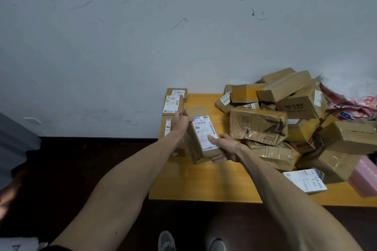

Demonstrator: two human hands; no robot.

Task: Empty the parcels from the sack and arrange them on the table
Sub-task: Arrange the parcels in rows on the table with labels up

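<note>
I see left hand (179,123) and right hand (224,147) gripping one cardboard parcel (201,134) above the tabletop (204,181); label print unreadable, pink sack (350,106) cut off at right edge.

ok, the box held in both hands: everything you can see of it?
The held parcel is an oblong box of brown cardboard with a white barcoded label on its top face. It is tilted, label up, over the left part of the table. The left hand grips its far end; the right hand grips the near end, thumb on the label.
</note>
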